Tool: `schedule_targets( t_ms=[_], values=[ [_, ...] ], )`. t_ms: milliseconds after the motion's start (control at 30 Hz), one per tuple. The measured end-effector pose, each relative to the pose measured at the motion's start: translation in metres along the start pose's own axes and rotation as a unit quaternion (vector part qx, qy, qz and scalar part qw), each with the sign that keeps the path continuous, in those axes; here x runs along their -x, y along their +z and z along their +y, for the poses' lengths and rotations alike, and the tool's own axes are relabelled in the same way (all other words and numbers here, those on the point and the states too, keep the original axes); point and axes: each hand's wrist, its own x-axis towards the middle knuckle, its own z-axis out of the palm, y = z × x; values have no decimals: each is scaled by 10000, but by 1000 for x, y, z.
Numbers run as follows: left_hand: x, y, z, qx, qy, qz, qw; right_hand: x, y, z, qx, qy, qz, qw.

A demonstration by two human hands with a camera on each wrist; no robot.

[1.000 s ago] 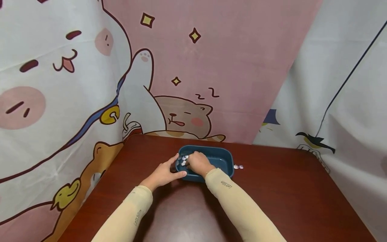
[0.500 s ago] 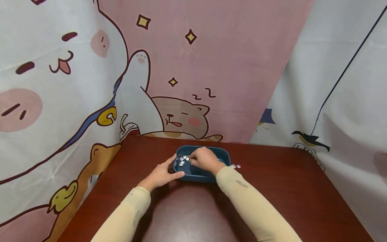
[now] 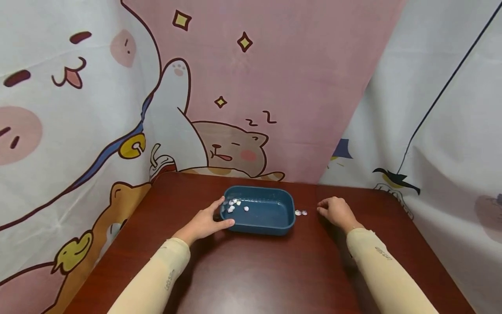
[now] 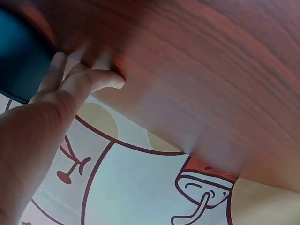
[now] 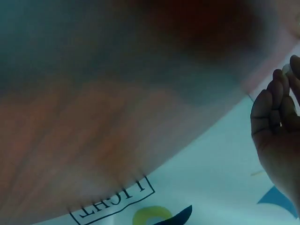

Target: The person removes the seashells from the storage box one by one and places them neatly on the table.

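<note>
A dark blue plastic box [image 3: 270,227] stands on the table, with several small white-and-purple pieces like shells [image 3: 231,209] gathered at its left end. My left hand [image 3: 201,224] grips that end, thumb at the front rim and fingers along the outer wall. Two more shell-like pieces [image 3: 301,213] lie side by side on the table just right of the box. To the right of them, my right hand [image 3: 339,213] is low over the table. In the right wrist view, its thumb and forefinger pinch a small whitish piece [image 5: 286,69], mostly hidden by the fingertips.
The reddish-brown wooden table [image 3: 251,266] reaches back to a cartoon-printed cloth [image 3: 306,87] hanging behind it and along both sides. Glossy light reflects off the table's front middle. Much of the right wrist view is blurred.
My right hand has left the inside of the box and moved right, past the two pieces on the table. The left hand keeps its hold on the box. The head view has shifted slightly.
</note>
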Motion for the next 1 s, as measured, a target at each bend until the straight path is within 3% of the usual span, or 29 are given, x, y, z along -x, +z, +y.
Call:
schedule_targets(
  t_ms=[267,500,1000],
  values=[
    [3,-1,4,164,-24,-87,9998,4,21,-2,-63,-620,21,9981],
    [2,-1,5,203,-41,-103,9997,0,25,-7,-321,-604,-21,9977],
    [0,1,2,158,-46,-74,9998,4,26,-6,-302,-587,103,9978]
  ],
)
